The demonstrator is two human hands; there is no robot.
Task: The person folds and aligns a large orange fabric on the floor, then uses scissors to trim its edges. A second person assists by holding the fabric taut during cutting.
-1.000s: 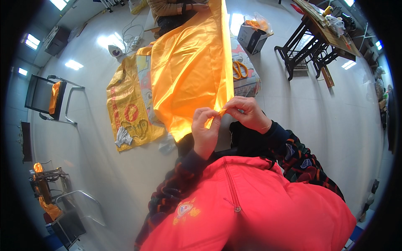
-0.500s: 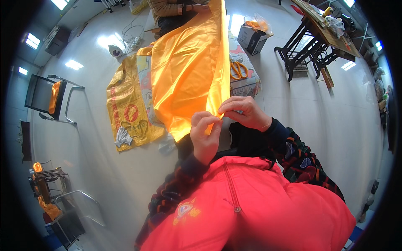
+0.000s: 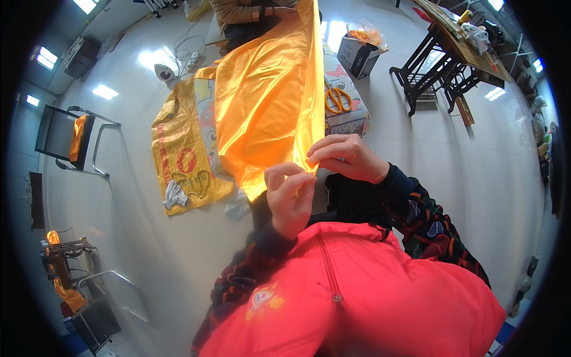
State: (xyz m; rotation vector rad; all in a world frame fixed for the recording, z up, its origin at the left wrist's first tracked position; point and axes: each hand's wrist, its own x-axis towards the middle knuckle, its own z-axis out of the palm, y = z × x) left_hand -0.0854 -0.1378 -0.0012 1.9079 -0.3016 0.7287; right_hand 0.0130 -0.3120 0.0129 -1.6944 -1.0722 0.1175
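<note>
A long piece of shiny orange-yellow satin cloth stretches from a person at the far end down to my hands. My left hand pinches the near corner of the cloth between thumb and forefinger. Just to its right, my right hand grips the folded right edge of the same cloth with its fingertips. Whether a needle or thread is between the fingers is too small to tell. Orange-handled scissors lie to the right of the cloth on a printed padded cover.
Opposite me, another person's sleeve and hand are at the cloth's far end. A yellow sack bearing white gloves lies to the left. A box and a treadle table stand at right; chairs stand at left.
My left hand has shifted slightly left, its fingers turning a little. My right hand has moved slightly left along the cloth's edge. Both still grip the cloth.
</note>
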